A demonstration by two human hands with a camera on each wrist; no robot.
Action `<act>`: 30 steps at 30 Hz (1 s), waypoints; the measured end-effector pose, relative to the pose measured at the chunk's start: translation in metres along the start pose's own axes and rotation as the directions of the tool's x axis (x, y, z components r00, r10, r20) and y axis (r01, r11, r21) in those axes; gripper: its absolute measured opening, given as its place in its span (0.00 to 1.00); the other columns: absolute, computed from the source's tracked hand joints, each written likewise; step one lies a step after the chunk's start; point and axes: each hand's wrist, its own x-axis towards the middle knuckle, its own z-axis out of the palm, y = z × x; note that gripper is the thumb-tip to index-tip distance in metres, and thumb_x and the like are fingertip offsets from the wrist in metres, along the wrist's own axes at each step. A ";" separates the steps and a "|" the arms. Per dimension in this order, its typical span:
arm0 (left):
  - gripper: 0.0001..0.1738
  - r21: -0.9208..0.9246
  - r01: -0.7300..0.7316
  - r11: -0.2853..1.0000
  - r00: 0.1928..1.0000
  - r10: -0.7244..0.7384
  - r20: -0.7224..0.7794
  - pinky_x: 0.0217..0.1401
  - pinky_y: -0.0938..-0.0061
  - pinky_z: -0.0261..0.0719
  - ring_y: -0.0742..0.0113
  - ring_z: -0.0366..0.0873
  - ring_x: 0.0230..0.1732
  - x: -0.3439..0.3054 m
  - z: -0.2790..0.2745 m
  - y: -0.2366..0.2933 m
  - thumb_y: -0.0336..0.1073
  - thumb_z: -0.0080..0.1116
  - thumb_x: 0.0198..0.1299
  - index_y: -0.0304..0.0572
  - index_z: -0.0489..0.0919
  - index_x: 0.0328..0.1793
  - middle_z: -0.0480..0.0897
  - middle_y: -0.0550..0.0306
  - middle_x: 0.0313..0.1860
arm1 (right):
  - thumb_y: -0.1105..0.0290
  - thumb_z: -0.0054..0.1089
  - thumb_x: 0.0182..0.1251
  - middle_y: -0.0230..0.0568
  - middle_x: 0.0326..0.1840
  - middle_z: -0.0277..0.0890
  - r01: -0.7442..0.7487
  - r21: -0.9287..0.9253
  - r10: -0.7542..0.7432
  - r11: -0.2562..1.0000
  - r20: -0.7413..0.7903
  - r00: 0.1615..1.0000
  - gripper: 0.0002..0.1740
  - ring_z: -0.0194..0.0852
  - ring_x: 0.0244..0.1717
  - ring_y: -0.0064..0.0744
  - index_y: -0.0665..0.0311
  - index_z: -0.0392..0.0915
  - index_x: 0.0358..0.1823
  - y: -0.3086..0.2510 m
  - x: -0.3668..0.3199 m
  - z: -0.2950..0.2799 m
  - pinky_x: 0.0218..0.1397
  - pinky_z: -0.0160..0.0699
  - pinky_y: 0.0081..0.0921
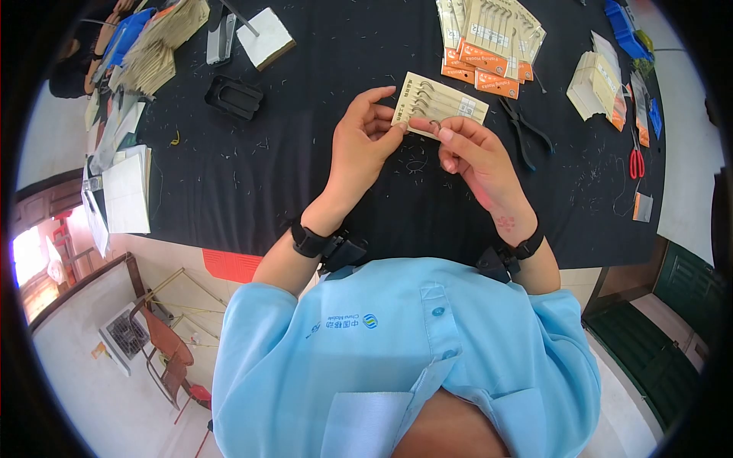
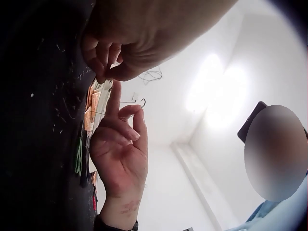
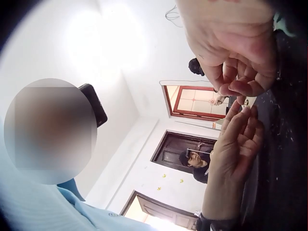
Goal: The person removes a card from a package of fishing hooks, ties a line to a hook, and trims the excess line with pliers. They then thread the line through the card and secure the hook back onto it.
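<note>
A cream card [image 1: 450,103] with several fishing hooks along its left part is held over the black cloth. My left hand [image 1: 365,141] pinches the card's left end between thumb and fingers. At the card's lower edge my right hand [image 1: 477,153] pinches a single hook [image 1: 434,124] between thumb and finger. In the left wrist view that hook [image 2: 143,102] stands out from the fingertips of the right hand [image 2: 120,149], with a thin line beside it. In the right wrist view the hands' fingertips are close together and largely hide the card.
Packed hook cards [image 1: 492,46] with orange labels lie at the back. Pliers [image 1: 525,133] rest right of the card, red scissors [image 1: 637,162] farther right. A black tray [image 1: 234,97], a white block [image 1: 265,38] and a stapler [image 1: 221,40] are at the left.
</note>
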 end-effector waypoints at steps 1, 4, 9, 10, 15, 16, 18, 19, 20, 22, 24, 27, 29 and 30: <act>0.16 -0.002 -0.020 1.000 1.000 0.020 -0.017 0.45 0.81 0.77 0.73 0.78 0.42 0.000 0.001 0.000 0.23 0.56 0.56 0.31 0.73 0.52 0.80 0.54 0.43 | 0.65 0.56 0.67 0.30 0.35 0.76 0.000 -0.007 0.000 1.000 0.002 1.000 0.09 0.66 0.26 0.12 0.63 0.75 0.40 0.002 0.001 -0.001 0.30 0.66 0.10; 0.15 0.035 -0.028 0.999 0.999 0.028 -0.018 0.42 0.82 0.77 0.74 0.78 0.41 -0.002 0.001 0.001 0.22 0.56 0.55 0.31 0.74 0.51 0.80 0.54 0.41 | 0.65 0.56 0.67 0.26 0.28 0.72 0.006 -0.025 -0.006 1.000 0.004 1.000 0.09 0.66 0.25 0.12 0.62 0.75 0.40 0.002 0.001 0.000 0.29 0.64 0.10; 0.15 0.051 -0.035 0.998 0.999 0.037 -0.023 0.42 0.81 0.77 0.75 0.78 0.40 -0.002 0.003 0.003 0.21 0.55 0.55 0.32 0.74 0.51 0.80 0.55 0.41 | 0.64 0.56 0.67 0.24 0.25 0.70 0.013 -0.042 -0.013 0.999 -0.002 1.000 0.08 0.66 0.25 0.12 0.61 0.76 0.40 0.003 0.002 -0.001 0.29 0.62 0.10; 0.15 0.052 -0.045 0.998 0.999 0.047 -0.023 0.42 0.81 0.77 0.74 0.78 0.41 -0.002 0.003 0.003 0.21 0.56 0.55 0.32 0.74 0.50 0.80 0.55 0.41 | 0.65 0.56 0.67 0.25 0.27 0.72 0.010 -0.043 -0.010 0.999 -0.002 1.000 0.08 0.66 0.25 0.12 0.61 0.76 0.40 0.003 0.002 -0.001 0.29 0.63 0.10; 0.15 0.056 -0.061 0.997 0.998 0.062 -0.031 0.42 0.81 0.77 0.74 0.78 0.41 -0.002 0.003 0.001 0.21 0.56 0.55 0.32 0.74 0.50 0.79 0.55 0.42 | 0.65 0.56 0.67 0.29 0.35 0.77 0.016 -0.027 -0.016 0.999 -0.009 1.000 0.09 0.65 0.26 0.12 0.63 0.75 0.41 0.000 0.000 0.003 0.30 0.64 0.11; 0.15 0.060 -0.047 0.997 0.999 0.048 -0.012 0.45 0.82 0.76 0.74 0.78 0.43 -0.003 0.002 0.001 0.21 0.55 0.55 0.33 0.74 0.51 0.79 0.56 0.44 | 0.65 0.56 0.67 0.30 0.37 0.77 0.021 -0.024 -0.021 0.999 -0.003 1.000 0.09 0.65 0.26 0.12 0.63 0.75 0.42 0.002 0.001 0.002 0.30 0.65 0.11; 0.15 0.065 -0.033 0.997 0.999 0.032 0.008 0.48 0.82 0.75 0.74 0.78 0.44 -0.003 0.001 0.001 0.21 0.54 0.56 0.34 0.74 0.52 0.78 0.57 0.46 | 0.65 0.56 0.67 0.31 0.40 0.78 0.026 -0.020 -0.026 0.999 0.002 1.000 0.10 0.65 0.26 0.12 0.64 0.75 0.42 0.002 0.001 0.001 0.31 0.65 0.11; 0.16 0.068 -0.029 0.997 1.000 0.029 0.009 0.48 0.82 0.75 0.74 0.78 0.44 -0.002 0.001 0.000 0.21 0.53 0.56 0.34 0.74 0.52 0.78 0.57 0.46 | 0.65 0.56 0.67 0.31 0.39 0.78 0.020 -0.022 -0.020 1.000 0.001 1.000 0.10 0.65 0.26 0.13 0.64 0.75 0.42 0.002 0.001 0.001 0.31 0.65 0.11; 0.16 0.070 -0.025 0.997 1.000 0.025 0.009 0.48 0.82 0.75 0.73 0.78 0.45 -0.002 0.000 0.000 0.21 0.53 0.56 0.34 0.74 0.52 0.78 0.57 0.46 | 0.65 0.56 0.67 0.30 0.39 0.78 0.014 -0.024 -0.014 1.000 0.001 1.000 0.10 0.65 0.26 0.13 0.63 0.75 0.42 0.001 0.000 0.001 0.31 0.65 0.11; 0.16 0.072 -0.021 0.997 1.000 0.020 0.013 0.48 0.82 0.75 0.73 0.78 0.45 -0.003 0.001 0.002 0.21 0.53 0.56 0.34 0.74 0.52 0.78 0.57 0.46 | 0.65 0.56 0.67 0.31 0.39 0.78 0.015 -0.026 -0.015 1.000 0.001 1.000 0.09 0.65 0.27 0.13 0.63 0.75 0.42 0.002 0.001 0.000 0.31 0.65 0.11; 0.16 0.072 -0.016 0.997 1.000 0.015 0.016 0.48 0.82 0.74 0.73 0.78 0.45 -0.003 0.001 0.002 0.21 0.53 0.56 0.34 0.74 0.52 0.78 0.57 0.46 | 0.65 0.56 0.67 0.31 0.39 0.78 0.015 -0.030 -0.015 0.999 0.002 1.000 0.09 0.66 0.27 0.13 0.63 0.75 0.42 0.003 0.001 -0.001 0.31 0.65 0.11; 0.16 0.065 -0.015 0.998 1.000 0.014 0.012 0.48 0.82 0.74 0.74 0.78 0.45 -0.003 0.001 0.002 0.21 0.53 0.56 0.34 0.74 0.52 0.78 0.57 0.45 | 0.66 0.56 0.67 0.31 0.38 0.77 0.010 -0.023 -0.011 1.000 -0.008 1.000 0.09 0.66 0.27 0.13 0.64 0.75 0.42 0.002 0.000 0.001 0.31 0.65 0.11; 0.16 0.062 -0.015 0.998 1.000 0.014 0.011 0.47 0.82 0.74 0.74 0.78 0.44 -0.003 0.000 0.001 0.21 0.53 0.56 0.34 0.74 0.52 0.78 0.57 0.44 | 0.66 0.56 0.67 0.31 0.38 0.78 0.015 -0.013 -0.015 1.000 -0.006 1.000 0.09 0.66 0.27 0.13 0.63 0.75 0.42 0.001 0.000 0.002 0.30 0.65 0.11; 0.16 0.062 -0.015 0.998 1.000 0.014 0.011 0.47 0.82 0.74 0.74 0.78 0.44 -0.003 0.000 0.001 0.21 0.53 0.56 0.34 0.74 0.52 0.78 0.57 0.44 | 0.66 0.56 0.67 0.31 0.38 0.78 0.015 -0.013 -0.015 1.000 -0.006 1.000 0.09 0.66 0.27 0.13 0.63 0.75 0.42 0.002 0.000 0.001 0.30 0.65 0.11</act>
